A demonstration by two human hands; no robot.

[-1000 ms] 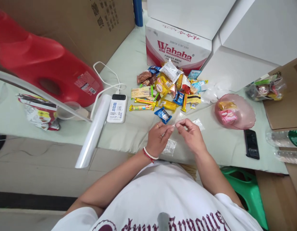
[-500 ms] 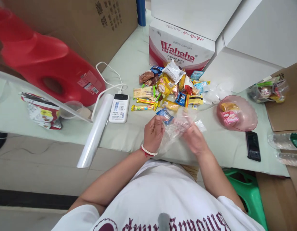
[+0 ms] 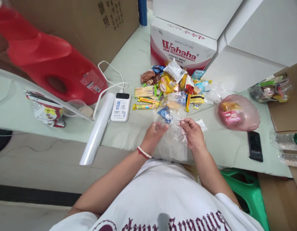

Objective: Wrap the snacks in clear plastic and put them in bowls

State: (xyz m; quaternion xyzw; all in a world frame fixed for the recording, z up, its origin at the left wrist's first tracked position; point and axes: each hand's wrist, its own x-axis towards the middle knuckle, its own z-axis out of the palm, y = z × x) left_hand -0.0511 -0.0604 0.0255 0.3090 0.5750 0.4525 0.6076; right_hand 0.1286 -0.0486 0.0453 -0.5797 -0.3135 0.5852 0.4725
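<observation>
A clear plastic bag (image 3: 175, 144) hangs between my two hands at the front of the table. My right hand (image 3: 194, 132) pinches its upper right side between thumb and fingers. My left hand (image 3: 153, 134) is closed on its left side, with the fingertips partly behind the film. Just beyond the bag's top lies a blue snack packet (image 3: 165, 114); I cannot tell whether film covers it. Behind that, a heap of wrapped snacks (image 3: 167, 84) rests against the Wahaba carton. A small clear wrapper (image 3: 201, 125) lies beside my right hand.
To the right stand a pink bowl (image 3: 255, 115) with two snack packets and a black phone (image 3: 255, 146). On the left are a white power bank (image 3: 121, 107) with a cable, a clear plastic roll (image 3: 97, 130) and a large red jug (image 3: 54, 64). The Wahaba carton (image 3: 182, 46) stands behind.
My right hand has shifted slightly and now pinches the bag's edge. The bag hangs lower and more spread out. My left hand has come down a little.
</observation>
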